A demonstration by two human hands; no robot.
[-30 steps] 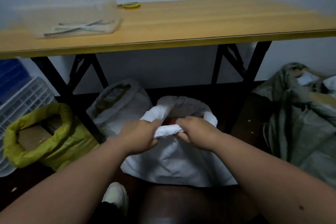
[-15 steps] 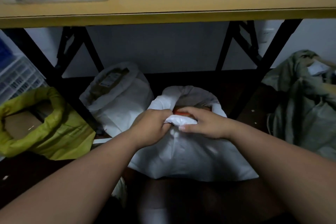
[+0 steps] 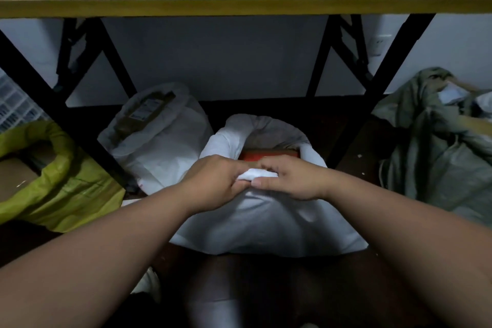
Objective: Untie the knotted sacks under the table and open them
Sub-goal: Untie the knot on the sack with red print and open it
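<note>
Both hands meet at the white sack (image 3: 266, 224) under the tabletop (image 3: 239, 5): your left hand (image 3: 215, 184) and right hand (image 3: 290, 181) pinch its rolled front rim, probably folding it down to widen the mouth.

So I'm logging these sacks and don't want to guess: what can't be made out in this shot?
Head view only:
- Front white sack: its contents, beyond a red-orange patch, hidden by the rolled rim and both hands.
- Left hand, right hand: fingertips buried in the bunched rim.
- Rear white sack: label too small and dim to read.
- Yellow-green sack: cut off by the left edge.
- Items on the table: blurred, cut off at the top.
</note>
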